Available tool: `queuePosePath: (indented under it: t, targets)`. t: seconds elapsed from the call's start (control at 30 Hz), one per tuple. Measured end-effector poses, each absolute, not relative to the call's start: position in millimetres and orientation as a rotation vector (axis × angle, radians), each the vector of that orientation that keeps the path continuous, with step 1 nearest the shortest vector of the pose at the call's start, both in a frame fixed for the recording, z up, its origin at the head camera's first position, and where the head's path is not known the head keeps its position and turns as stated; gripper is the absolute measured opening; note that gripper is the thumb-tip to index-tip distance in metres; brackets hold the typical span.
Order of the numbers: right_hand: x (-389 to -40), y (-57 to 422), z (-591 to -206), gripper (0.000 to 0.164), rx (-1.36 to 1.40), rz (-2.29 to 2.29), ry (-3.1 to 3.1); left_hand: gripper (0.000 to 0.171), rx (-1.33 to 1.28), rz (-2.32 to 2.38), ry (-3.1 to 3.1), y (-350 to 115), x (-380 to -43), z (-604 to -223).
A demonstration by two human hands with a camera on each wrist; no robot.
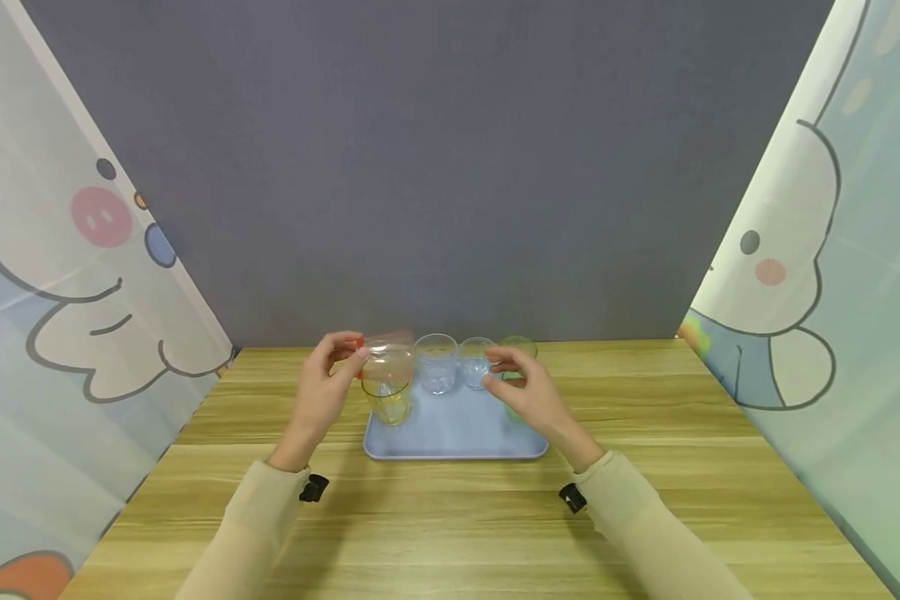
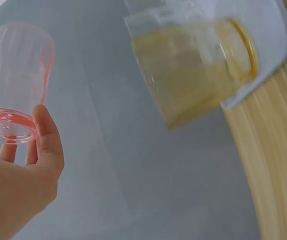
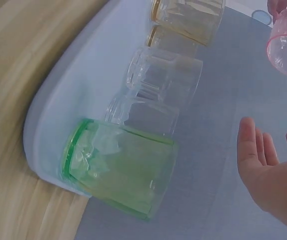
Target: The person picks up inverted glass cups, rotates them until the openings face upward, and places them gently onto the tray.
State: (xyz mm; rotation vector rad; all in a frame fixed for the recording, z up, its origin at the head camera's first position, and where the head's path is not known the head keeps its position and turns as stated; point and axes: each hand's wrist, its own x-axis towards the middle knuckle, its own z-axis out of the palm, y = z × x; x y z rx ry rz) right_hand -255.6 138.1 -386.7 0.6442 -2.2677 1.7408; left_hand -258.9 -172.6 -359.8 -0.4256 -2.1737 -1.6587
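My left hand [image 1: 321, 398] holds a clear pink cup [image 1: 388, 357] by its red-rimmed base, fingers and thumb around it. The cup lies sideways in the air, its mouth toward the right, and overlaps the top of a yellow cup [image 1: 392, 408] in the head view. With bent fingers and nothing in its grasp, my right hand [image 1: 534, 402] hovers by a clear cup [image 1: 476, 367] and a green cup [image 3: 121, 167]. Part of the green cup is hidden behind that hand in the head view. Another clear cup [image 1: 437, 367] stands between the yellow one and the right-hand one.
The cups stand on a pale blue tray [image 1: 457, 429] with a raised rim, on a wood-grain table [image 1: 450, 517]. Behind rises a dark grey panel [image 1: 450, 167]. Cartoon-printed curtains [image 1: 817, 333] hang at both sides. Amber-rimmed glass [image 3: 171, 42] shows behind the clear cups in the right wrist view.
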Motion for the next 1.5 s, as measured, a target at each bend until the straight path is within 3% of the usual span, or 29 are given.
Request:
queuePosePath:
  t: [1.5]
  targets:
    - [-247,128,-394,0.053,0.717,1.967,-2.258,0.026,-0.613,-1.793,-2.198,-116,-250,-398]
